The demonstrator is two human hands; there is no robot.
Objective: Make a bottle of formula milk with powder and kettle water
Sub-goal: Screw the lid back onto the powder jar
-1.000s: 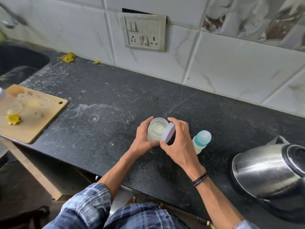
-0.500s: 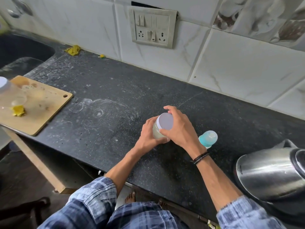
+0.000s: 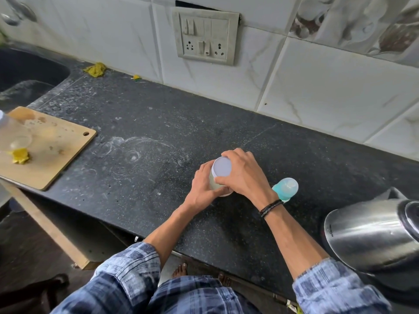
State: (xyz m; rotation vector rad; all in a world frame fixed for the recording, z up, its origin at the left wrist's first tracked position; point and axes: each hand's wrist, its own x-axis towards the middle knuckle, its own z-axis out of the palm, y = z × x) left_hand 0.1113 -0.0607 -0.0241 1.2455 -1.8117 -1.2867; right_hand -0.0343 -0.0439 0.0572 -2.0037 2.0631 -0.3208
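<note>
Since prev. frame, white lid (image 3: 221, 166) is sitting flat on top of powder jar (image 3: 214, 183) rather than tilted beside the mouth, w/ right hand (image 3: 243, 175) now lying over it. Right-hand fingers (image 3: 233, 154) are curling around lid rim from the far side and thumb side, closed on the lid. Left hand (image 3: 203, 185) is wrapping the jar body from the left, fingers closed around it, steadying it on the worktop (image 3: 158, 123). Jar is standing upright, approx. centre of dark speckled worktop.

Baby bottle (image 3: 286, 188), teal collar w/ clear cap, is standing just right of the jar, partly hidden behind right wrist; wrist is wearing a dark band (image 3: 271, 207). Steel kettle (image 3: 371, 232) is sitting at far right, well apart from the jar, lid closed.

Wooden cutting board (image 3: 52, 150) is lying at left edge of worktop, carrying a yellow scrap (image 3: 20, 155) and a clear container (image 3: 12, 137), blurred. Switch plate (image 3: 205, 37) is showing on tiled wall behind. Dark sink (image 3: 27, 71) is at upper left. White powdery smears are marking the worktop between board and jar.
</note>
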